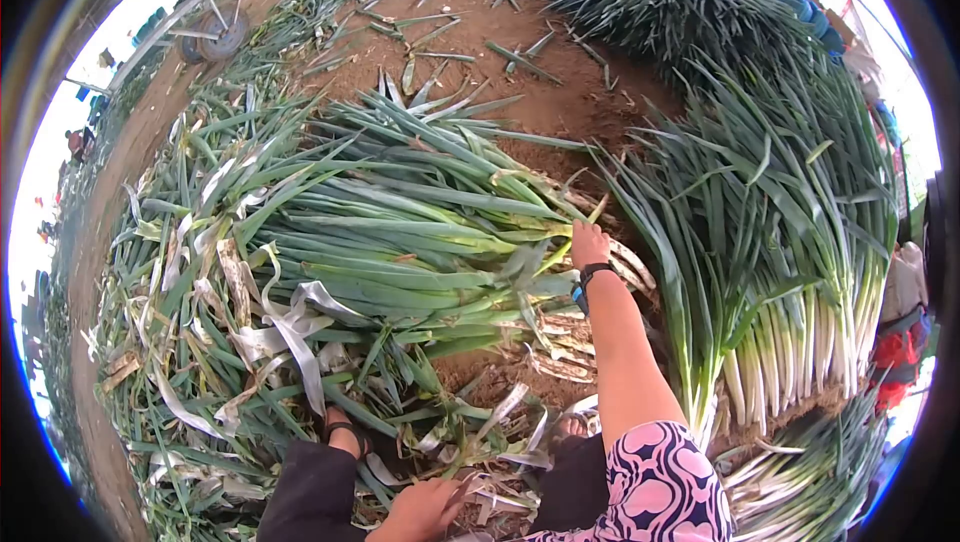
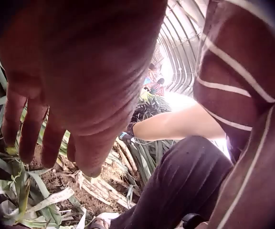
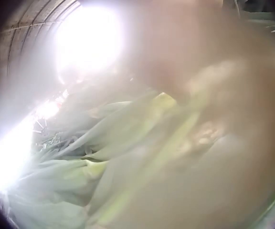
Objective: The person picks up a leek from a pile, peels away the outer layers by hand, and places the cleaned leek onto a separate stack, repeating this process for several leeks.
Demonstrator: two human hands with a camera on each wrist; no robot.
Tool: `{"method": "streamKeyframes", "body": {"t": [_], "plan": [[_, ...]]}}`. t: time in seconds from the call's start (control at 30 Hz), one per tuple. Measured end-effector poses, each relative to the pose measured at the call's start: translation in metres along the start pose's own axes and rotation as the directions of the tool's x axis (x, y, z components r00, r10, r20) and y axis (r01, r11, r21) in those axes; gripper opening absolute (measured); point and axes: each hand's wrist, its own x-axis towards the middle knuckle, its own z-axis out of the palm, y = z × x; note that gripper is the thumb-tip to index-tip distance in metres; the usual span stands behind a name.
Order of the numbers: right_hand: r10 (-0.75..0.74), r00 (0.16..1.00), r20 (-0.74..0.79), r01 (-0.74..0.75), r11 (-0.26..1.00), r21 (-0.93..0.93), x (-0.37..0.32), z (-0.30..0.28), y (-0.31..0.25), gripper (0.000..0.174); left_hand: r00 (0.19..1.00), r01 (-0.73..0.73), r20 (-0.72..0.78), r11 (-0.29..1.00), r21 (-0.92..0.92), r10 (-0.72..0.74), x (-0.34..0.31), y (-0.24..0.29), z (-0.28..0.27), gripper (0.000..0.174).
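Observation:
My right hand [image 1: 590,245] reaches forward to the near ends of a heap of untrimmed green onions [image 1: 400,222] and grips a green onion [image 1: 557,254] there; the right wrist view of it is badly blurred. Dry, soil-coated outer layers cover the root ends [image 1: 570,347] beside the wrist. My left hand [image 1: 425,510] is low in front of my body, over scattered leaves. Its fingers [image 2: 51,143] hang down, loosely extended, with nothing held in them.
Cleaned green onions with white stalks [image 1: 790,367] stand in a row at right, with more bundles [image 1: 690,17] behind. Peeled leaves [image 1: 210,322] cover the left ground. Bare soil [image 1: 570,107] shows beyond the heap. A wheeled cart [image 1: 222,37] is at far left.

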Motion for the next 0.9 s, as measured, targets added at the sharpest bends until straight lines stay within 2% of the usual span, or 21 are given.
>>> {"method": "streamKeyframes", "body": {"t": [0.03, 0.07, 0.1, 0.17, 0.27, 0.3, 0.4, 0.43, 0.5, 0.53, 0.57, 0.63, 0.7, 0.73, 0.8, 0.83, 0.9], "plan": [[0.022, 1.000, -0.007, -0.022, 0.999, -0.046, 0.003, 0.009, -0.003, 0.016, 1.000, -0.010, -0.009, 1.000, 0.016, 0.010, 0.000, -0.003, 0.001, 0.045], [0.017, 0.998, -0.055, -0.021, 0.996, -0.082, 0.006, 0.016, -0.004, 0.015, 0.981, 0.082, 0.175, 0.997, 0.004, -0.082, 0.003, -0.003, -0.002, 0.051], [-0.029, 0.989, -0.148, 0.010, 0.992, -0.127, 0.005, 0.021, -0.005, 0.013, 0.990, 0.067, 0.120, 0.998, -0.002, -0.067, 0.002, -0.006, 0.001, 0.053], [-0.153, 0.984, -0.089, 0.141, 0.982, -0.122, 0.000, 0.014, -0.001, 0.013, 1.000, 0.026, 0.013, 1.000, -0.012, -0.026, -0.001, -0.004, 0.005, 0.055], [-0.300, 0.953, 0.039, 0.298, 0.953, 0.049, -0.017, 0.000, 0.007, 0.017, 0.990, 0.071, 0.123, 0.995, -0.069, -0.062, 0.008, 0.018, -0.020, 0.027], [-0.332, 0.941, 0.059, 0.315, 0.928, 0.197, -0.034, -0.027, 0.006, 0.024, 0.995, 0.041, 0.097, 0.997, -0.064, -0.035, 0.007, 0.022, -0.020, 0.027], [-0.314, 0.930, 0.192, 0.225, 0.898, 0.378, -0.068, -0.076, -0.006, 0.029, 0.999, -0.036, 0.012, 0.998, -0.042, 0.037, -0.001, 0.028, -0.012, 0.025], [-0.363, 0.919, 0.157, 0.279, 0.876, 0.394, -0.081, -0.089, -0.005, 0.030, 0.998, -0.053, -0.021, 0.998, -0.031, 0.052, -0.004, 0.026, -0.006, 0.025], [-0.369, 0.901, 0.227, 0.256, 0.876, 0.409, -0.115, -0.147, -0.009, 0.030, 0.992, -0.087, -0.094, 0.996, -0.001, 0.087, -0.006, 0.021, 0.003, 0.025], [-0.425, 0.886, 0.184, 0.323, 0.852, 0.411, -0.128, -0.158, -0.002, 0.029, 0.985, -0.116, -0.125, 0.993, 0.003, 0.116, -0.005, 0.020, 0.005, 0.025], [-0.460, 0.872, 0.167, 0.359, 0.833, 0.421, -0.141, -0.184, 0.000, 0.030, 0.995, -0.057, -0.089, 0.998, -0.021, 0.055, -0.004, 0.030, -0.003, 0.028], [-0.526, 0.838, 0.145, 0.422, 0.794, 0.438, -0.178, -0.239, 0.006, 0.030, 0.944, -0.146, -0.316, 0.980, -0.133, 0.097, -0.003, 0.035, 0.001, 0.028], [-0.600, 0.797, 0.066, 0.532, 0.750, 0.394, -0.209, -0.282, 0.007, 0.031, 0.943, -0.157, -0.333, 0.849, -0.504, -0.023, 0.007, 0.039, 0.002, 0.031], [-0.632, 0.775, 0.004, 0.586, 0.721, 0.371, -0.223, -0.297, 0.005, 0.031, 0.925, -0.235, -0.380, 0.798, -0.555, 0.008, 0.016, 0.034, 0.003, 0.032], [-0.687, 0.719, -0.103, 0.679, 0.664, 0.314, -0.253, -0.332, -0.004, 0.026, 0.930, -0.256, -0.355, 0.518, -0.816, -0.099, 0.019, 0.051, -0.019, 0.034], [-0.714, 0.680, -0.167, 0.728, 0.628, 0.276, -0.265, -0.338, -0.009, 0.025, 0.949, -0.195, -0.244, 0.237, -0.952, -0.202, 0.015, 0.066, -0.034, 0.035], [-0.764, 0.576, -0.291, 0.817, 0.546, 0.184, -0.282, -0.352, -0.020, 0.023, 0.934, -0.267, -0.254, -0.019, -0.963, -0.251, 0.010, 0.068, -0.049, 0.034]]}}
